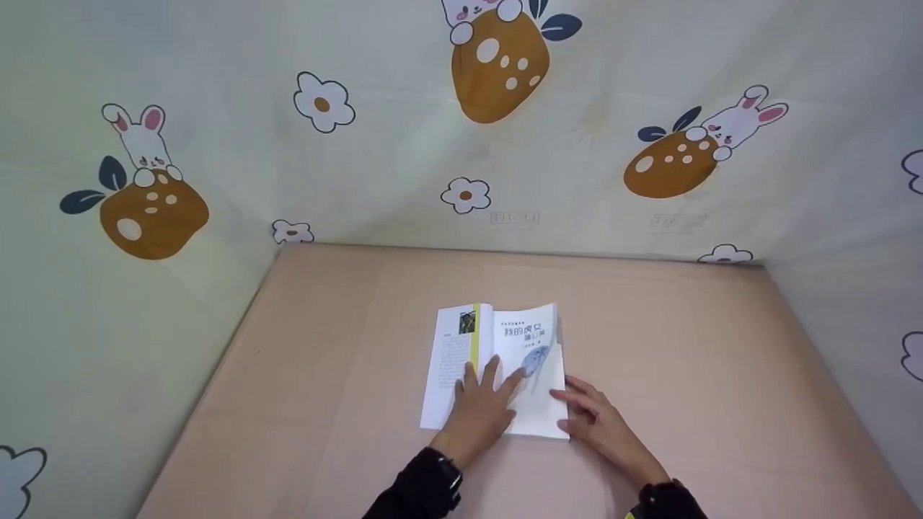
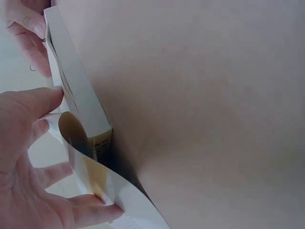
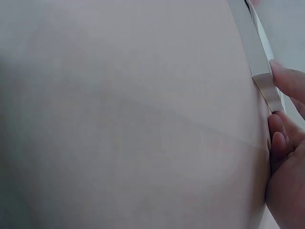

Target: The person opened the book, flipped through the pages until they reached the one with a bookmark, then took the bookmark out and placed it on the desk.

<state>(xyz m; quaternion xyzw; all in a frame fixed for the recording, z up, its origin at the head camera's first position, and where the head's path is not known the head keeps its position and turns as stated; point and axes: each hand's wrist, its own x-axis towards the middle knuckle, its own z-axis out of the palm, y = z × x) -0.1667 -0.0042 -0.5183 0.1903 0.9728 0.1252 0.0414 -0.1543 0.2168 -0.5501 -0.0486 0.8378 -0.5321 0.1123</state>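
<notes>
A paperback book [image 1: 541, 411] lies opened near its front, its title page with blue drawing and dark characters facing up. To its left spreads the front cover's inside flap [image 1: 433, 411], with a small photo and a yellow strip. My left hand [image 1: 476, 414] presses on the book across the fold, fingers spread over the flap and title page. The left wrist view shows the cover [image 2: 133, 202] bulging in a curve at the spine. My right hand [image 1: 602, 425] holds the book's right edge; in the right wrist view its thumb [image 3: 288, 81] lies on top, other fingers curled at the side.
The book rests on a pinkish-beige tabletop [image 1: 324, 346]. Behind it and at both sides stand pale cloth walls [image 1: 389, 158] printed with rabbits, brown fruit and flowers. Dark sleeves [image 1: 418, 486] cover both wrists.
</notes>
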